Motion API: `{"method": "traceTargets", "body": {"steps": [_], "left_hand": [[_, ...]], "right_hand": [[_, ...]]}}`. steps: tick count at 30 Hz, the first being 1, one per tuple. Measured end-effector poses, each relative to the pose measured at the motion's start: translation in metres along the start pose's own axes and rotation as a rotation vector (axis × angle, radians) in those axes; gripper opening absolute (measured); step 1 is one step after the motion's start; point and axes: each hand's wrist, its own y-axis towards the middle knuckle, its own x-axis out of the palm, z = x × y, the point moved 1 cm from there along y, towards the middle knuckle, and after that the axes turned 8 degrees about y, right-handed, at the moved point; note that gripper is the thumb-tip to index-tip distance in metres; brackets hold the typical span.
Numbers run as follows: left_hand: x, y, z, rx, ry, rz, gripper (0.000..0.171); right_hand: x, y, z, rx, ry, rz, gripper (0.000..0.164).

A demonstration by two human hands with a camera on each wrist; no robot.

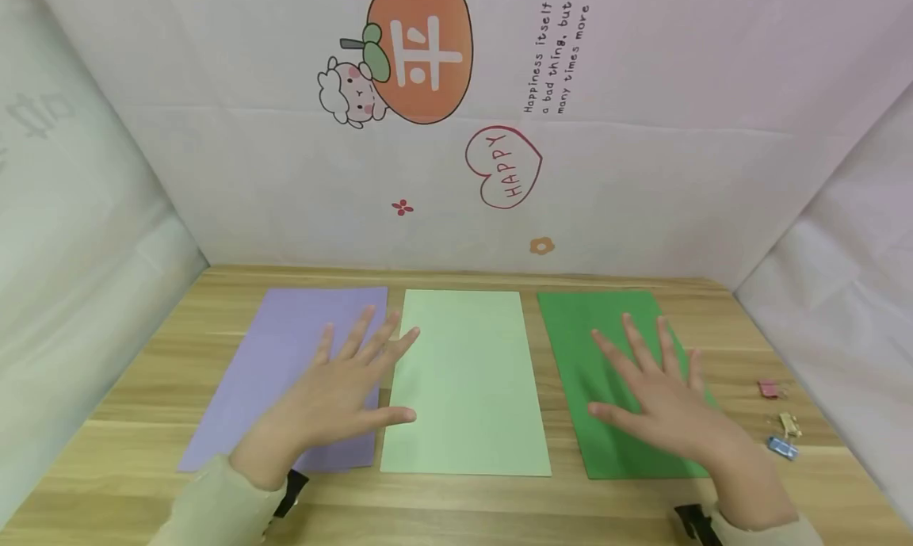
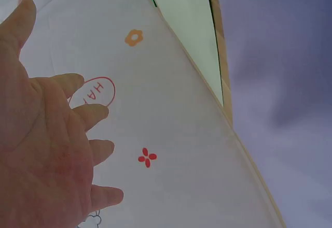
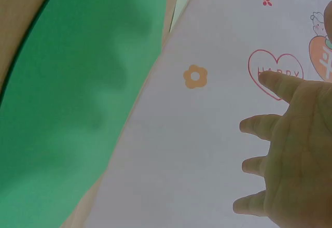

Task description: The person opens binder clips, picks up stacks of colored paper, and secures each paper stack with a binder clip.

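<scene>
Three sheets of paper lie side by side on the wooden table: a purple sheet (image 1: 285, 340) at left, a pale green sheet (image 1: 467, 379) in the middle and a dark green sheet (image 1: 571, 332) at right. My left hand (image 1: 331, 395) hovers over the purple sheet, fingers spread, its thumb and index finger overlapping the pale green one's edge in the head view. Over the dark green sheet is my right hand (image 1: 663, 403), also with fingers spread. Both palms hold nothing, as the left wrist view of the left hand (image 2: 46, 145) and the right wrist view of the right hand (image 3: 301, 150) show.
At the table's right side lie three small binder clips: a pink clip (image 1: 769, 389), a yellow clip (image 1: 789, 425) and a blue clip (image 1: 782, 448). A white printed cloth (image 1: 285, 197) stands behind the wooden table (image 1: 456, 514), with white cloth on both sides.
</scene>
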Motion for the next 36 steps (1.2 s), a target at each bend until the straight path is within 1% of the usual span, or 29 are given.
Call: {"method": "traceTargets", "body": {"steps": [6,11,24,28,32,36], "left_hand": [[0.0,0.009,0.01,0.041,0.004,-0.009,0.093],[0.001,0.017,0.018,0.093,0.005,-0.011,0.091],[0.005,0.036,0.036,0.214,0.066,-0.01,0.092],[0.006,0.042,0.043,0.238,0.07,-0.033,0.091],[0.006,0.049,0.051,0.266,0.067,-0.051,0.089],[0.005,0.056,0.058,0.299,0.061,-0.052,0.087]], "right_hand": [[-0.006,-0.002,0.005,0.021,0.013,0.004,0.089],[-0.01,-0.004,0.014,0.037,0.003,0.019,0.09],[-0.03,-0.009,0.035,0.101,0.007,0.029,0.094],[-0.036,-0.016,0.045,0.133,0.015,0.036,0.094],[-0.043,-0.022,0.057,0.147,-0.011,0.066,0.093],[-0.049,-0.025,0.066,0.163,-0.006,0.087,0.091]]}}
